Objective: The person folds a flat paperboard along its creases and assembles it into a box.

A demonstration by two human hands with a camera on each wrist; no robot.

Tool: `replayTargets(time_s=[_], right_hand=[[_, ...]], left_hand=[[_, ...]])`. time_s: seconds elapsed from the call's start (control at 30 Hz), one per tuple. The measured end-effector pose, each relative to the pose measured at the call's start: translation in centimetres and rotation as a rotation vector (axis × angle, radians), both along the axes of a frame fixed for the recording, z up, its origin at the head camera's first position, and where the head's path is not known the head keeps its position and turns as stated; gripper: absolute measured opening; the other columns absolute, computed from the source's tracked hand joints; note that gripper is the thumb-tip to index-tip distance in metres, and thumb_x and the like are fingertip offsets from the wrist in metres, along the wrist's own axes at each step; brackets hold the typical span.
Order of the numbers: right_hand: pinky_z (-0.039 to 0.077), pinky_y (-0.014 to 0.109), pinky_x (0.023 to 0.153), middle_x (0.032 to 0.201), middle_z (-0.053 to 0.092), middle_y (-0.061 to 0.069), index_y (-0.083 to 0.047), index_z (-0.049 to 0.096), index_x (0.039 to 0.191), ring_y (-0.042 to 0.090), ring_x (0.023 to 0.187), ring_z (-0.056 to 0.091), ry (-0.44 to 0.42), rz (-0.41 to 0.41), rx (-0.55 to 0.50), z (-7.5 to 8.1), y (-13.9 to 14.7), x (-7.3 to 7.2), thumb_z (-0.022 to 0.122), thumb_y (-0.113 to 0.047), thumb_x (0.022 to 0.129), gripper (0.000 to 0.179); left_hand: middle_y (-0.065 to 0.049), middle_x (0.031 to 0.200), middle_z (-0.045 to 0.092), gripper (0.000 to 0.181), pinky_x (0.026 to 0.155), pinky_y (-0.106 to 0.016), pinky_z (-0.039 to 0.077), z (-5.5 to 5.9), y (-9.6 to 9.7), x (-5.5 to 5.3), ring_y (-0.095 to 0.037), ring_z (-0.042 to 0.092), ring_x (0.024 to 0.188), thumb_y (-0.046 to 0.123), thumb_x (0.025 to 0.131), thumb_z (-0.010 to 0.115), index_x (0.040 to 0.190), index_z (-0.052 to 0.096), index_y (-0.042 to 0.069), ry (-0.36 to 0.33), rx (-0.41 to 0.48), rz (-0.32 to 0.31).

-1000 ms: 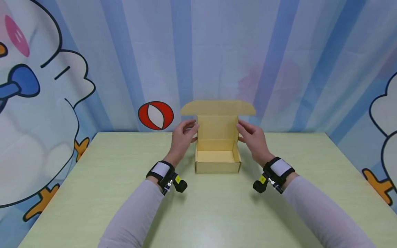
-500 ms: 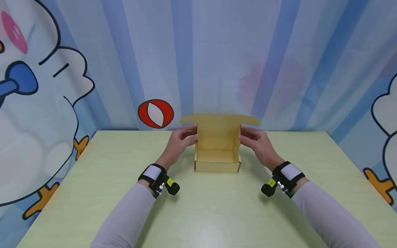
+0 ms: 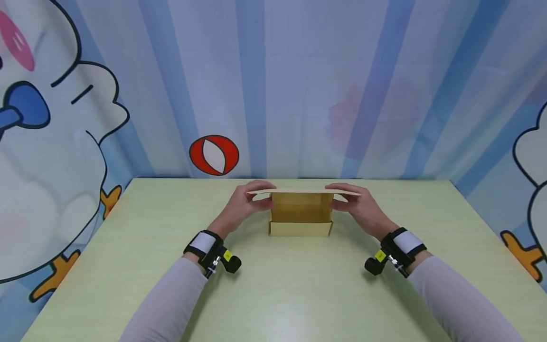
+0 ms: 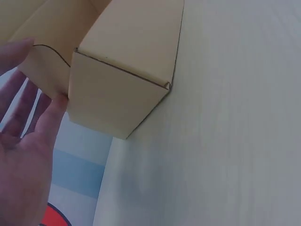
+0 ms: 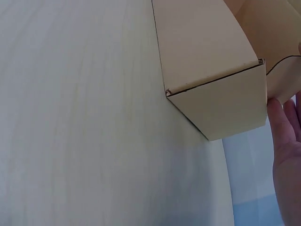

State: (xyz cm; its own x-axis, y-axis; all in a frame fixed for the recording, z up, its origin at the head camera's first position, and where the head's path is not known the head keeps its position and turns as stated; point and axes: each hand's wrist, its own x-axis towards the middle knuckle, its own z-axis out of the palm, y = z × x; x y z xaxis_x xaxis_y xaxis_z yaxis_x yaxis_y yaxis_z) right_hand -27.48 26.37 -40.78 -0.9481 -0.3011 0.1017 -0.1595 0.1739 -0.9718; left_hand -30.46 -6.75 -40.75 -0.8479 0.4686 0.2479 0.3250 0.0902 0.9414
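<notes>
In the head view a small tan cardboard box (image 3: 301,229) sits on the table with its front toward me. Its lid (image 3: 303,191) is tipped forward over it, seen nearly edge-on, and the inside shows beneath. My left hand (image 3: 245,204) holds the lid at the left, fingers over the top and thumb below. Mirroring it on the right, my right hand (image 3: 356,205) holds the other end. Up close in the left wrist view, fingertips press the lid's side flap (image 4: 49,70) near the box's side wall. The right wrist view shows fingers at the opposite flap (image 5: 285,80).
The pale table (image 3: 282,289) extends around the box to a back edge against a blue striped curtain (image 3: 295,85). A red and white ball (image 3: 214,155) is printed on the curtain. Each wrist wears a strapped black camera (image 3: 232,264).
The lid has swung forward and down, from upright to nearly level over the box. Both hands have turned with it, forearms shifting slightly outward. The box base has stayed in place.
</notes>
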Motion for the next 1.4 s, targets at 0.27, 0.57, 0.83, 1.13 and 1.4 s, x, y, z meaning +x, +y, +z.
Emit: replayTargets(time_s=[0.27, 0.57, 0.83, 1.13, 1.4], right_hand=[[0.053, 0.026, 0.099, 0.148, 0.048, 0.016, -0.003, 0.057, 0.137, 0.009, 0.134, 0.047, 0.130, 0.083, 0.074, -0.3, 0.6, 0.5, 0.063, 0.012, 0.087, 0.052], [0.046, 0.021, 0.107, 0.141, 0.053, 0.020, -0.001, 0.064, 0.129, 0.000, 0.130, 0.048, 0.300, 0.129, 0.140, -1.2, 1.0, 0.7, 0.070, -0.008, 0.090, 0.040], [0.048, 0.029, 0.106, 0.139, 0.056, 0.016, -0.005, 0.065, 0.130, -0.004, 0.127, 0.051, 0.347, 0.151, 0.244, -1.2, 1.2, 1.0, 0.070, -0.004, 0.089, 0.041], [0.049, 0.020, 0.100, 0.137, 0.060, 0.014, -0.008, 0.068, 0.127, 0.022, 0.131, 0.053, 0.488, 0.151, 0.398, -1.3, 1.4, 1.4, 0.074, -0.006, 0.086, 0.041], [0.045, 0.010, 0.097, 0.134, 0.063, 0.014, -0.009, 0.070, 0.124, 0.035, 0.128, 0.055, 0.541, 0.146, 0.461, -1.3, 1.4, 1.3, 0.076, -0.007, 0.083, 0.041]], left_hand=[[-0.014, 0.128, 0.063, 0.048, 0.111, -0.050, 0.044, -0.3, -0.5, 0.2, -0.029, 0.054, 0.127, -0.007, 0.078, 0.077, 0.124, 0.065, 0.000, 0.156, -0.085, -0.056], [-0.021, 0.133, 0.057, 0.048, 0.104, -0.044, 0.049, -0.7, -0.7, 0.4, -0.037, 0.051, 0.131, -0.016, 0.076, 0.074, 0.122, 0.065, -0.006, 0.176, -0.114, -0.122], [-0.017, 0.139, 0.055, 0.046, 0.106, -0.043, 0.048, -0.8, -1.1, 0.5, -0.033, 0.046, 0.138, -0.010, 0.078, 0.075, 0.123, 0.067, -0.001, 0.141, -0.207, -0.132], [-0.019, 0.138, 0.054, 0.044, 0.107, -0.047, 0.046, -0.9, -1.4, 0.6, -0.035, 0.047, 0.136, -0.008, 0.079, 0.076, 0.123, 0.067, -0.003, 0.153, -0.251, -0.159], [-0.014, 0.136, 0.057, 0.047, 0.105, -0.042, 0.048, -0.8, -1.4, 0.8, -0.033, 0.047, 0.137, -0.001, 0.081, 0.078, 0.126, 0.067, 0.002, 0.268, -0.399, -0.125]])
